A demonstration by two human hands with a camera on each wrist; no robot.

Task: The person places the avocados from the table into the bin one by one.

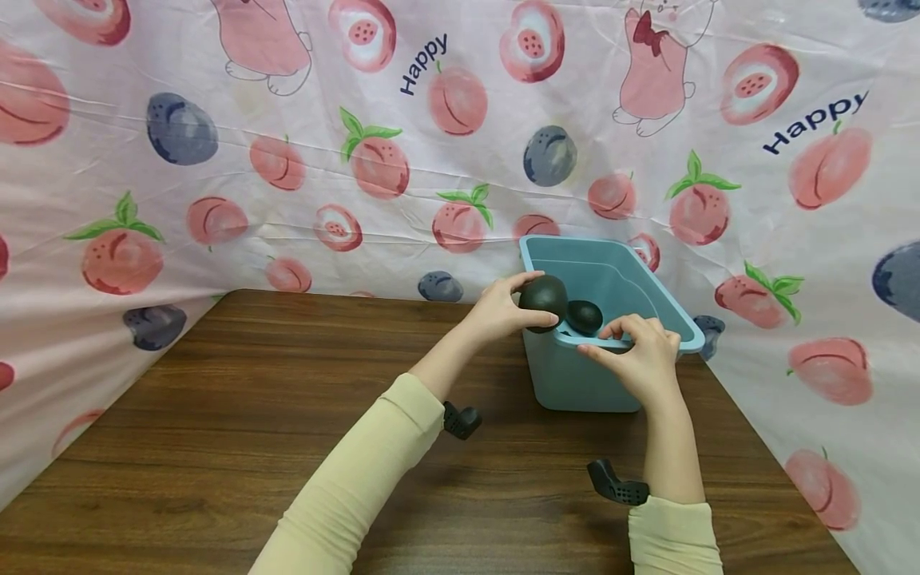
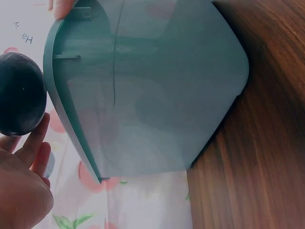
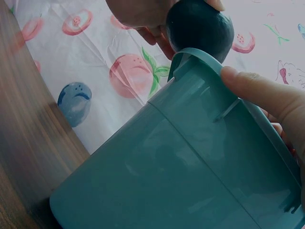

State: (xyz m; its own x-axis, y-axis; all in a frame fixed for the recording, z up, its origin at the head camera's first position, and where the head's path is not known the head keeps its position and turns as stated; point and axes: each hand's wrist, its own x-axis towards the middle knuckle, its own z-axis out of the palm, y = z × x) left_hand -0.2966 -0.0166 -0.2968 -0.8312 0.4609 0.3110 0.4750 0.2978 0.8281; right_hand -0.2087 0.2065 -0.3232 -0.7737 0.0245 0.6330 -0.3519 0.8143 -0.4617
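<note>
A dark green, egg-shaped avocado [image 1: 544,302] is held between the thumb and fingers of my left hand [image 1: 497,313], just over the left front corner of a blue plastic bin [image 1: 585,375]. Inside the bin, close to that corner, a second dark avocado [image 1: 584,318] shows. My right hand [image 1: 647,355] grips the bin's front rim, thumb outside and fingers over the inner side. In the right wrist view, the held avocado [image 3: 200,28] is right at the rim, beside the right thumb [image 3: 257,88]. The bin's floor is mostly hidden by its front wall.
The bin stands on a brown wooden table [image 1: 237,447], near its right back part. A fruit-printed cloth [image 1: 287,136] hangs behind and along the sides. Black wrist mounts [image 1: 618,483] sit on both forearms.
</note>
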